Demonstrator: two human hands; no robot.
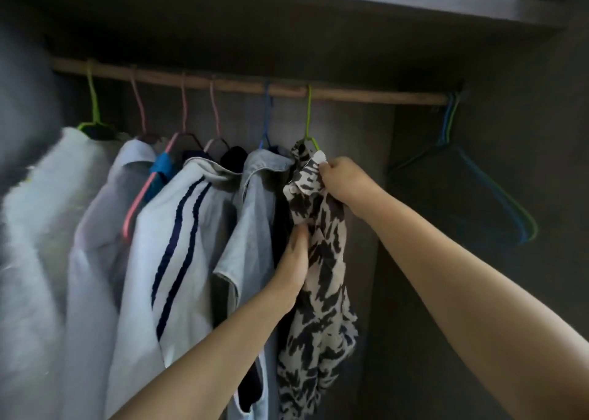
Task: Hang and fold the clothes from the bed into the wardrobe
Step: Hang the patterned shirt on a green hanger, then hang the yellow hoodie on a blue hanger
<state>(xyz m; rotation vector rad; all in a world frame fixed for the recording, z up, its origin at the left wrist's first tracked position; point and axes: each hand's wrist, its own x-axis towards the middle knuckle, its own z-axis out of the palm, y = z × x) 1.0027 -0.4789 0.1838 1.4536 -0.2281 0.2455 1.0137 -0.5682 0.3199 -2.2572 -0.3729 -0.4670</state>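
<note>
Head view: patterned shirt point(318, 260) hangs on a green hanger point(308, 116) near the rod point(366, 96) right end (empty hangers point(478, 180) further right). Right hand point(342, 180) pinches its collar; left hand point(294, 260) grips its front, beside denim shirt point(251, 212).

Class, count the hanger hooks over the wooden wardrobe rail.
8: six carry clothes, from the green hook at the left end to the green hook above the black-and-white patterned shirt; two empty hangers, blue and green, hang far right. More may be hidden.
</note>
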